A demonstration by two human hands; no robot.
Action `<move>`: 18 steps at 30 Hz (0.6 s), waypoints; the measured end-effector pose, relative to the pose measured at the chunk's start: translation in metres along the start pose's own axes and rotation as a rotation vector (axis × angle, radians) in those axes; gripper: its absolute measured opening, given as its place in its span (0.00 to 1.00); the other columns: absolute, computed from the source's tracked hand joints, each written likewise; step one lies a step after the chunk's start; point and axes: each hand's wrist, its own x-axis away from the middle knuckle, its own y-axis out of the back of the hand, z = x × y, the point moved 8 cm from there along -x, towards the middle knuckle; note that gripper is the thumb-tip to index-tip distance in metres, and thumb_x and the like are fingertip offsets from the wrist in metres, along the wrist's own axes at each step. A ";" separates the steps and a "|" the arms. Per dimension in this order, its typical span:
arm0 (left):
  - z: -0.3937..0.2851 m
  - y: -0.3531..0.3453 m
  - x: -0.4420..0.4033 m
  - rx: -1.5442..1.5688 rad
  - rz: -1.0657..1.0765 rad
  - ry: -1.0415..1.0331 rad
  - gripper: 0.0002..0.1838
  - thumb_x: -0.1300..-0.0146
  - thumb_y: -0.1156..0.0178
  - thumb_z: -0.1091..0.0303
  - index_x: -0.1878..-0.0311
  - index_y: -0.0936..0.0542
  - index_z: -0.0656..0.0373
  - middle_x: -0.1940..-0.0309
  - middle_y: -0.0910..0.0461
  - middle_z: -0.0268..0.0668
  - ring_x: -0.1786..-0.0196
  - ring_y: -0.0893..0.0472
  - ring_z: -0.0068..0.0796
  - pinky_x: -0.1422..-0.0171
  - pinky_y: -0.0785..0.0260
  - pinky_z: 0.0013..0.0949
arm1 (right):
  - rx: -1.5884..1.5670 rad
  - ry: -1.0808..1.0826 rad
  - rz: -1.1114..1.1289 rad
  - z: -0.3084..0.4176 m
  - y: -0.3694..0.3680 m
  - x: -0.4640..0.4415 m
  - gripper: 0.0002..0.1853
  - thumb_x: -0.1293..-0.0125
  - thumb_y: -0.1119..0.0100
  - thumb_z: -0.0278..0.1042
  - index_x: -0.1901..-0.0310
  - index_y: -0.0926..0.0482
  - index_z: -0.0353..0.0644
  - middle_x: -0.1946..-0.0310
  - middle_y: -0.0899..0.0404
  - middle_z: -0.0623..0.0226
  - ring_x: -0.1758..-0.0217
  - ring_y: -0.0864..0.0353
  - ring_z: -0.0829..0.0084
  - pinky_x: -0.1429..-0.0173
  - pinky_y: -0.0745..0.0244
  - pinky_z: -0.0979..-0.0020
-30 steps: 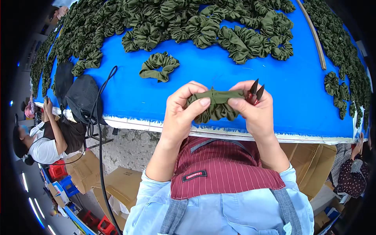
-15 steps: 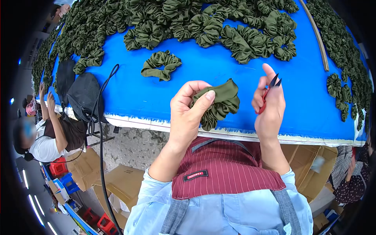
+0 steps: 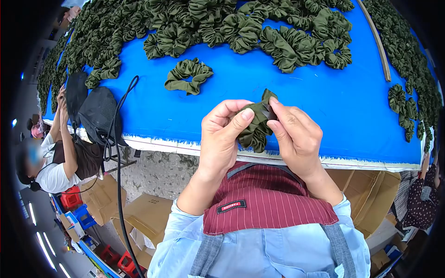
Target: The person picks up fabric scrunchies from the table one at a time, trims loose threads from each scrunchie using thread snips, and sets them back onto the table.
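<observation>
My left hand (image 3: 223, 132) is closed on a dark green scrunchie (image 3: 255, 132), thumb on top, above the table's front edge. My right hand (image 3: 299, 136) has its thumb and fingertips at the scrunchie's right side. Between those fingers shows a dark piece that looks like the blades of the thread snips (image 3: 268, 111); their red handle is hidden in the hand. Another scrunchie (image 3: 189, 77) lies alone on the blue cloth just beyond my left hand, with a loose thread at its top.
Scrunchies (image 3: 194, 23) are heaped along the far side of the blue-covered table (image 3: 153, 111). A wooden strip (image 3: 376, 39) lies at the right. Black mesh bags (image 3: 99, 113) and a black cable (image 3: 119, 171) are at the left, near another person (image 3: 60, 157). Cardboard boxes (image 3: 143, 215) stand below.
My right hand has moved left to the scrunchie, and the snips are now mostly covered by its fingers. My left hand keeps its hold. At left, the other person's hands have shifted.
</observation>
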 end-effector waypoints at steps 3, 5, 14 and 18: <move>0.002 0.000 0.000 0.008 -0.008 -0.002 0.08 0.42 0.42 0.77 0.58 0.23 0.65 0.67 0.21 0.36 0.68 0.26 0.16 0.61 0.33 0.16 | 0.039 0.029 -0.013 0.000 0.000 0.001 0.17 0.49 0.38 0.22 0.55 0.23 0.31 0.70 0.22 0.59 0.74 0.25 0.69 0.71 0.28 0.74; 0.001 0.000 0.000 -0.008 -0.011 -0.018 0.08 0.42 0.41 0.77 0.59 0.23 0.65 0.67 0.21 0.35 0.68 0.26 0.15 0.61 0.33 0.16 | 0.078 0.070 -0.028 0.001 0.000 0.002 0.17 0.49 0.38 0.21 0.55 0.23 0.31 0.70 0.22 0.59 0.74 0.25 0.69 0.71 0.29 0.74; -0.001 -0.004 0.001 -0.066 0.013 -0.072 0.07 0.42 0.41 0.77 0.59 0.22 0.64 0.68 0.22 0.34 0.69 0.27 0.14 0.62 0.34 0.15 | 0.102 0.112 -0.077 0.004 -0.002 0.002 0.17 0.50 0.38 0.21 0.55 0.23 0.32 0.70 0.22 0.60 0.73 0.25 0.69 0.71 0.28 0.74; -0.001 -0.004 0.001 -0.084 0.023 -0.100 0.07 0.42 0.41 0.77 0.59 0.22 0.64 0.68 0.22 0.33 0.69 0.28 0.14 0.63 0.35 0.15 | 0.100 0.103 -0.075 0.003 -0.002 0.002 0.17 0.50 0.38 0.20 0.56 0.22 0.32 0.71 0.23 0.60 0.74 0.25 0.70 0.72 0.29 0.75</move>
